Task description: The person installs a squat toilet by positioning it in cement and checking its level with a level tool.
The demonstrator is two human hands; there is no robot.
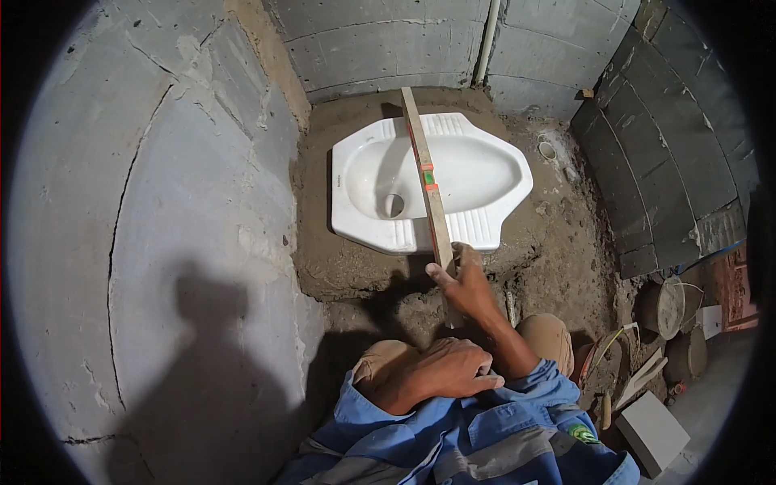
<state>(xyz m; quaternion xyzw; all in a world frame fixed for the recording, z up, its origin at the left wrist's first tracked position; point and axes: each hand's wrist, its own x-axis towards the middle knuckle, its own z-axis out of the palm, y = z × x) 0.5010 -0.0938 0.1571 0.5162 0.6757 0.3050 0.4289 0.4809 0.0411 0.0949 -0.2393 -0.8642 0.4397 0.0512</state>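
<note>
Squatting at the near edge of a fresh mortar bed, you lay a level across a white squat pan set in the middle of it. Your right hand is closed around the level's near end, while your left hand rests loosely curled on your knee, gripping nothing. The work looks like checking the pan's set. The next move calls for a steady level and a read of its green vial. The level's long axis runs near to far, its far end leaning slightly left, crossing the pan's short width. The pan itself stretches left to right.
</note>
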